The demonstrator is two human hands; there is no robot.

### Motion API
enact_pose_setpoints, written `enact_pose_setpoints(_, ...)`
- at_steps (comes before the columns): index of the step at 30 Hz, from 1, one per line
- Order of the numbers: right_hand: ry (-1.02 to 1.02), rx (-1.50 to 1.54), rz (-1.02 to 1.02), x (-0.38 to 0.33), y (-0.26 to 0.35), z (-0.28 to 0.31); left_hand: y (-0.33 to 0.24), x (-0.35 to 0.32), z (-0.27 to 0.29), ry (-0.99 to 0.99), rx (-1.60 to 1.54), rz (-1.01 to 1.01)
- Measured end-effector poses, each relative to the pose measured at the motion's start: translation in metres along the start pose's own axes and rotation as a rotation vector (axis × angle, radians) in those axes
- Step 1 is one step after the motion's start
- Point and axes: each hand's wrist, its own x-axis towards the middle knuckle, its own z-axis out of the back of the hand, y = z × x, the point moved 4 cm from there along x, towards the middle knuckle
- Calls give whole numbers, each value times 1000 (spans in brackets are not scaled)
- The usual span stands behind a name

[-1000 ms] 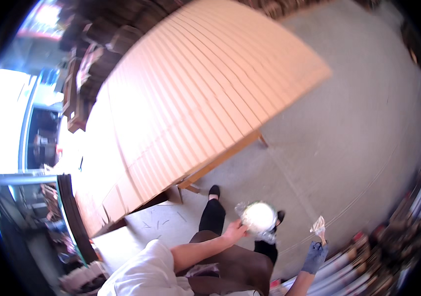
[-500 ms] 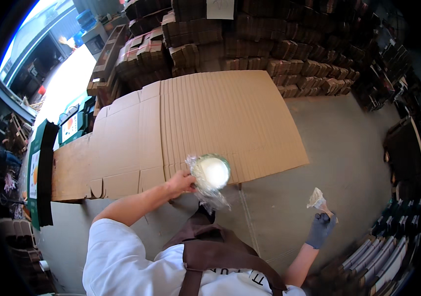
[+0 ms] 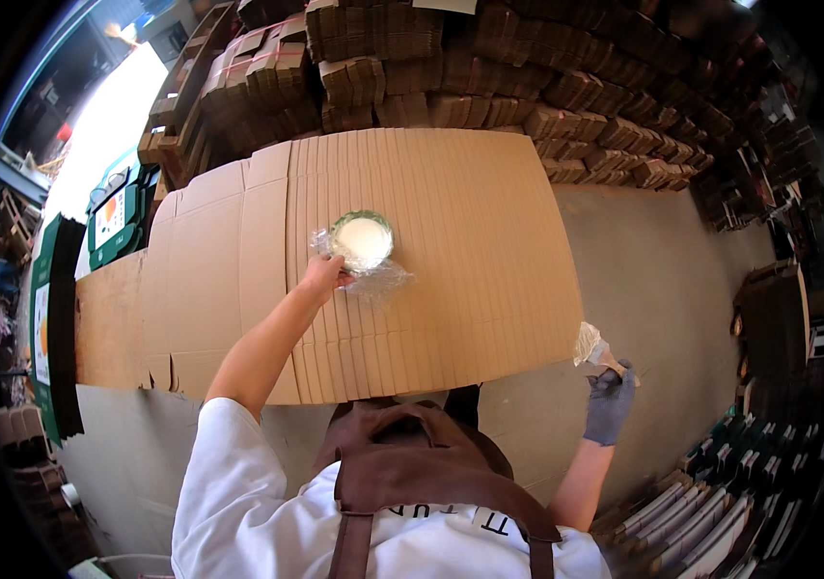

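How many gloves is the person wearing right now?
1: a grey glove on the right hand, which grips a brush. The left hand is bare, holding a bowl of white paste.

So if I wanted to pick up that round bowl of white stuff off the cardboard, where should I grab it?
Probably by the rim of the bowl, from the near side, where the left hand already has it. It sits open side up on the flat cardboard sheets, full of white paste, so keep it level. Crinkly clear plastic wrap hangs around it, so take the rim itself, not the loose wrap.
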Motion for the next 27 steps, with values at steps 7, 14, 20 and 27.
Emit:
enact_pose_setpoints(7,255,-13,-233,113,-18,-87,16,-1,-10,33,-65,-12)
enact_pose_setpoints(14,615,-194,-350,152,-37,-178,38,-40,-15,-192,-272,-62)
enact_pose_setpoints(20,1222,-776,246,111,-79,-302,69,-54,-4,-579,-257,-142)
enact_pose_setpoints(27,1651,-1067,416,80,-191,-404,81,-95,-12,-565,-336,-255)
